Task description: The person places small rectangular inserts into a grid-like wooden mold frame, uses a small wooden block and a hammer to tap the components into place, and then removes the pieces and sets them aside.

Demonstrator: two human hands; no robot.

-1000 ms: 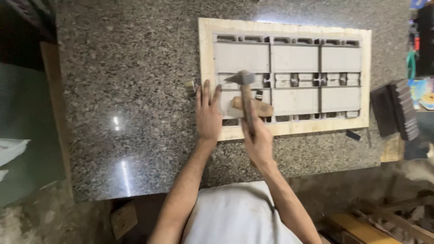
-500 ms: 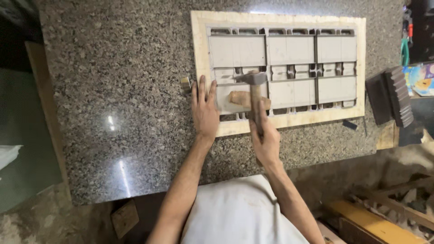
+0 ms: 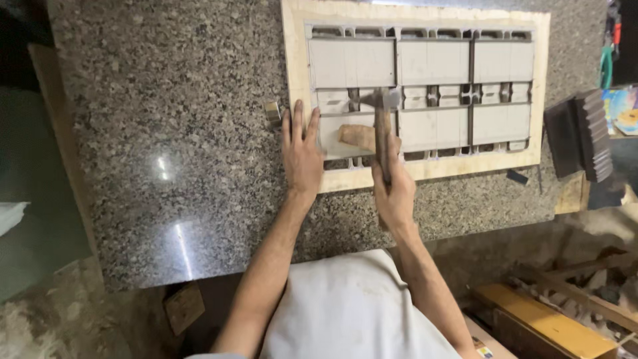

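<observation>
Two hands at work: our left hand point(image 3: 302, 154) lies flat w/ fingers spread, palm pressing the near-left corner of a pale wooden board point(image 3: 298, 80), fingertips just reaching the grey panel set in it. Our right hand point(image 3: 395, 193) is wrapped tight round the wooden handle of a hammer point(image 3: 381, 126); the dull metal head sits over the grey grid panel point(image 3: 432, 66), approx. at the seam between its upper and lower rows, whether touching or not we can't tell. That panel looks like moulded plastic or cast metal: smooth rectangular plates in three columns, w/ small ribbed slots between and along the edges. A short tan wood block point(image 3: 357, 136) rests on the lower-left plate, just left of the hammer handle, betw. our two hands. Board lies on a speckled, polished granite tabletop point(image 3: 166, 113), glossy w/ light glints. A small metallic piece point(image 3: 272, 112) sits on the stone just left of the board. Dark ridged blocks point(image 3: 585, 136) stand at the tabletop's right edge.
</observation>
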